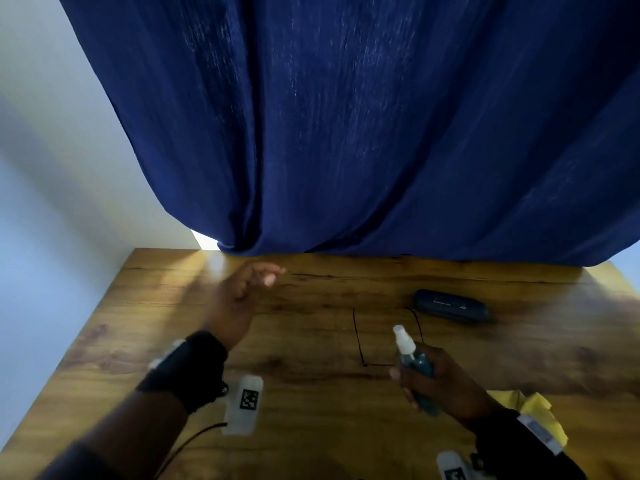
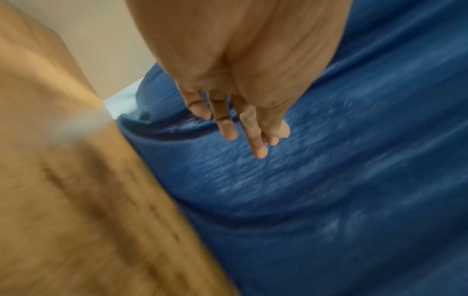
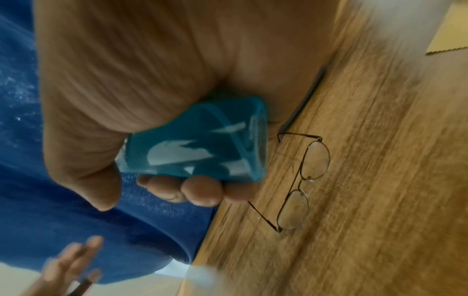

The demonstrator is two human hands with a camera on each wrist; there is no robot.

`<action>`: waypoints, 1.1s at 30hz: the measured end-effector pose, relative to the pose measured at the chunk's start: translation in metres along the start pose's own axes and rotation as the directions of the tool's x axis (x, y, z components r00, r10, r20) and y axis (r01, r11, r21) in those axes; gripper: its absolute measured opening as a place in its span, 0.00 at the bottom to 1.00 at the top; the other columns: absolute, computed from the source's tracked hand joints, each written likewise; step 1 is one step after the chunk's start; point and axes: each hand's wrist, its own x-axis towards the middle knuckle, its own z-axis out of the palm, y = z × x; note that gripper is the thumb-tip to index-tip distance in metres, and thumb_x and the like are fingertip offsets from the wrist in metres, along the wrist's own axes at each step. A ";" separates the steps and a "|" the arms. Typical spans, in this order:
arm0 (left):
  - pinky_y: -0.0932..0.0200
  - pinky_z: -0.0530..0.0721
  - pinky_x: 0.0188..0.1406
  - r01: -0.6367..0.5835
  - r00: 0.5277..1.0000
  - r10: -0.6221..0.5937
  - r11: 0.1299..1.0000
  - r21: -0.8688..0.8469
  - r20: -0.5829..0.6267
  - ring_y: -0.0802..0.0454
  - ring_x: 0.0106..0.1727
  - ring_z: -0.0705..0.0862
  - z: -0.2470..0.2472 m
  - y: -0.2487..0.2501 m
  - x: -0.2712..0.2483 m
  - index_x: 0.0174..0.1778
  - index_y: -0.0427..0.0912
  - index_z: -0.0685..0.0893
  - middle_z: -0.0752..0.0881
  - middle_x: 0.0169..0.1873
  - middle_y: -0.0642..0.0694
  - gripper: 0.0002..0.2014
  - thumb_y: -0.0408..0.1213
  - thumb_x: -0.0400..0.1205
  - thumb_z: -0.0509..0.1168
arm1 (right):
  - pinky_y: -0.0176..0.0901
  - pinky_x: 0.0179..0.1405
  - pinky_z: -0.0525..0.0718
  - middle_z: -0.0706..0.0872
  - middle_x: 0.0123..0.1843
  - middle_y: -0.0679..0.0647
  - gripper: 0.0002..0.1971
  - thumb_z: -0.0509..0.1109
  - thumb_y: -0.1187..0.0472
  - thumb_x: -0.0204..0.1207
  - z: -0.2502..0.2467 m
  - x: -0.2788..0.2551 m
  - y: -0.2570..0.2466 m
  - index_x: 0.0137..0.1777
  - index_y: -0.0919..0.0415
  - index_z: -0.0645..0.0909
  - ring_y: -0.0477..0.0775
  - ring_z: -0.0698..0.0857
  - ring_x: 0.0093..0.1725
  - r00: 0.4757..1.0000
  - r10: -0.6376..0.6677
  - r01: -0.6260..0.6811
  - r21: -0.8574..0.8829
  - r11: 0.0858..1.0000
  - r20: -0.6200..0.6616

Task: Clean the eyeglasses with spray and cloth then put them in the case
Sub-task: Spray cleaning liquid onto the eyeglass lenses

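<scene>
My right hand (image 1: 429,379) grips a blue spray bottle (image 1: 414,363) with a white nozzle, held above the table near the front right; the right wrist view shows its fingers (image 3: 200,190) curled round the bottle (image 3: 202,144). Thin wire-framed eyeglasses (image 1: 360,337) lie unfolded on the wooden table (image 1: 311,427), just beyond the bottle, seen sharply as eyeglasses (image 3: 301,180). A dark blue glasses case (image 1: 450,306) lies closed at the back right. A yellow cloth (image 1: 540,410) sits behind my right wrist. My left hand (image 1: 249,285) hovers empty over the back left, fingers (image 2: 253,140) loosely extended.
A dark blue curtain (image 1: 346,133) hangs down to the table's far edge. A pale wall (image 1: 41,202) borders the left side. White tagged camera mounts (image 1: 244,403) ride on both wrists.
</scene>
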 end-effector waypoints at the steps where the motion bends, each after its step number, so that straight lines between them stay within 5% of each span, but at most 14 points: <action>1: 0.72 0.78 0.56 0.020 0.999 -0.020 1.000 0.020 0.033 0.76 0.54 0.84 0.014 -0.018 -0.005 0.60 0.36 0.88 0.90 0.57 0.54 0.09 0.36 0.87 0.68 | 0.53 0.34 0.81 0.83 0.30 0.59 0.16 0.83 0.49 0.73 -0.005 -0.001 -0.001 0.41 0.58 0.81 0.58 0.80 0.28 1.000 -0.015 0.015 0.007 1.000 -0.009; 4: 0.59 0.72 0.72 -0.041 0.978 -0.035 0.935 0.353 0.204 0.74 0.74 0.72 0.058 -0.071 -0.025 0.70 0.62 0.83 0.81 0.73 0.60 0.15 0.48 0.87 0.64 | 0.53 0.34 0.82 0.82 0.30 0.60 0.12 0.81 0.57 0.78 -0.016 -0.005 -0.006 0.40 0.59 0.80 0.59 0.80 0.29 0.999 -0.036 0.036 0.018 0.999 -0.021; 6: 0.49 0.60 0.81 -0.047 0.937 -0.144 0.851 0.523 0.319 0.60 0.87 0.57 0.084 -0.098 -0.039 0.81 0.64 0.73 0.68 0.84 0.62 0.21 0.50 0.91 0.59 | 0.53 0.35 0.82 0.81 0.31 0.61 0.12 0.79 0.59 0.79 -0.025 -0.008 -0.008 0.40 0.59 0.79 0.60 0.80 0.30 0.999 -0.041 0.041 0.020 0.999 -0.003; 9: 0.48 0.47 0.86 -0.071 0.842 -0.316 0.737 0.672 0.436 0.56 0.90 0.40 0.104 -0.130 -0.053 0.87 0.66 0.58 0.49 0.88 0.64 0.26 0.56 0.91 0.50 | 0.54 0.37 0.83 0.82 0.32 0.60 0.13 0.79 0.58 0.80 -0.039 -0.013 -0.012 0.39 0.59 0.79 0.61 0.81 0.32 1.000 -0.022 0.022 0.009 1.000 0.020; 11: 0.49 0.43 0.86 -0.137 0.818 -0.335 0.676 0.724 0.468 0.53 0.91 0.38 0.107 -0.146 -0.057 0.87 0.69 0.50 0.43 0.89 0.63 0.28 0.58 0.89 0.46 | 0.52 0.37 0.84 0.82 0.33 0.60 0.17 0.81 0.51 0.76 -0.048 -0.017 -0.013 0.39 0.62 0.78 0.61 0.81 0.33 1.000 0.002 -0.002 -0.003 1.000 0.014; 14: 0.46 0.42 0.88 -0.118 0.801 -0.377 0.662 0.741 0.465 0.51 0.92 0.39 0.106 -0.149 -0.058 0.88 0.66 0.42 0.38 0.87 0.61 0.33 0.55 0.91 0.53 | 0.52 0.38 0.84 0.82 0.34 0.59 0.22 0.83 0.43 0.71 -0.059 -0.023 -0.015 0.41 0.61 0.79 0.61 0.81 0.34 1.000 0.019 -0.020 0.024 1.000 0.012; 18: 0.37 0.41 0.89 -0.096 0.833 -0.357 0.659 0.746 0.423 0.45 0.92 0.39 0.110 -0.121 -0.053 0.91 0.55 0.42 0.43 0.91 0.53 0.44 0.66 0.85 0.58 | 0.52 0.38 0.84 0.82 0.34 0.59 0.24 0.84 0.40 0.68 -0.067 -0.026 -0.020 0.40 0.60 0.80 0.60 0.82 0.34 1.000 0.017 -0.018 0.070 0.997 0.008; 21: 0.39 0.47 0.89 -0.244 0.870 -0.193 0.632 0.735 0.455 0.42 0.91 0.50 0.131 -0.088 -0.043 0.89 0.49 0.59 0.56 0.90 0.48 0.36 0.61 0.87 0.58 | 0.53 0.39 0.84 0.82 0.34 0.60 0.20 0.82 0.43 0.71 -0.073 -0.032 -0.022 0.40 0.58 0.80 0.60 0.82 0.34 1.000 -0.009 0.010 0.083 0.997 -0.017; 24: 0.45 0.54 0.84 -0.415 0.815 -0.097 0.590 0.692 0.571 0.47 0.86 0.63 0.168 -0.056 -0.033 0.83 0.51 0.71 0.72 0.83 0.50 0.28 0.57 0.88 0.54 | 0.53 0.37 0.83 0.82 0.35 0.59 0.23 0.84 0.40 0.68 -0.077 -0.039 -0.025 0.44 0.59 0.81 0.60 0.81 0.34 0.999 -0.003 0.008 0.115 0.993 -0.041; 29: 0.40 0.55 0.81 -0.503 0.690 -0.257 0.501 0.704 0.677 0.47 0.81 0.67 0.235 -0.034 -0.035 0.74 0.48 0.80 0.76 0.77 0.50 0.22 0.55 0.89 0.56 | 0.54 0.33 0.84 0.86 0.45 0.59 0.26 0.79 0.43 0.72 -0.091 -0.058 -0.029 0.63 0.55 0.75 0.63 0.83 0.34 0.996 0.023 -0.010 0.151 0.988 -0.082; 33: 0.41 0.61 0.77 -0.543 0.714 -0.281 0.355 0.761 0.641 0.46 0.76 0.72 0.256 -0.039 -0.037 0.66 0.48 0.83 0.82 0.70 0.50 0.16 0.49 0.91 0.55 | 0.53 0.32 0.83 0.85 0.50 0.61 0.23 0.74 0.46 0.80 -0.105 -0.076 -0.033 0.71 0.53 0.76 0.62 0.83 0.37 0.997 -0.009 0.030 0.270 0.962 -0.079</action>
